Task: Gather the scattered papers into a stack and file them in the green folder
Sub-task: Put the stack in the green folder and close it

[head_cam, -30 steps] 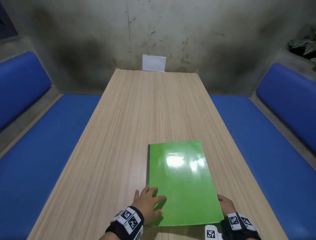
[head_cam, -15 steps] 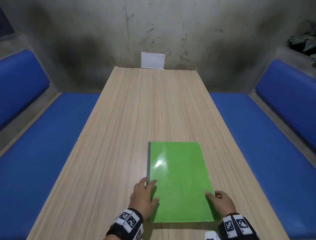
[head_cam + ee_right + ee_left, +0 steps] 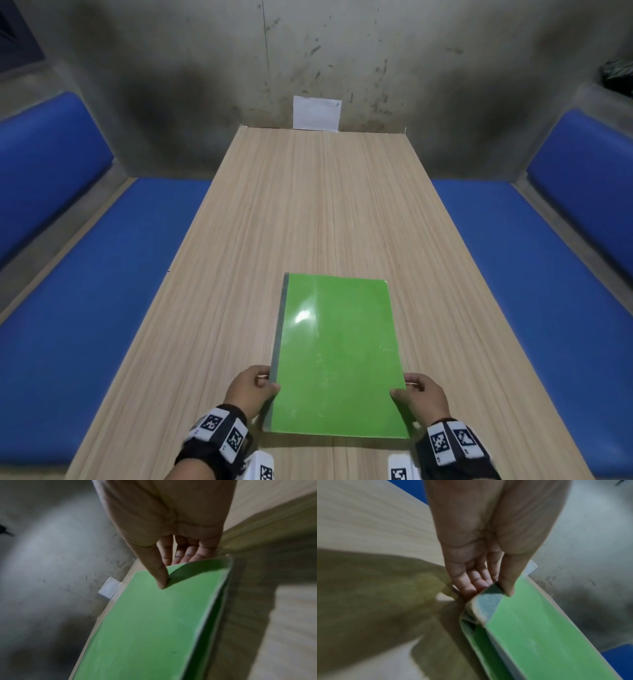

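Note:
The closed green folder [image 3: 337,356] with a grey spine lies lengthwise near the front of the wooden table [image 3: 308,212]. My left hand [image 3: 251,389] pinches its spine edge, thumb on top and fingers underneath; the left wrist view shows the thumb on the grey spine of the folder [image 3: 530,628]. My right hand [image 3: 419,394] pinches the opposite edge the same way, thumb pressed on the cover of the folder [image 3: 145,622] in the right wrist view. The near end of the folder is lifted off the table. No loose papers show on the table.
Blue padded benches [image 3: 102,291] run along both sides of the table. A stained grey wall stands behind its far end, with a white sheet [image 3: 317,113] stuck on it just above the tabletop.
Both hands have shifted from resting flat at the folder's near corners to pinching its left and right edges, and the folder's near end has come up off the table.

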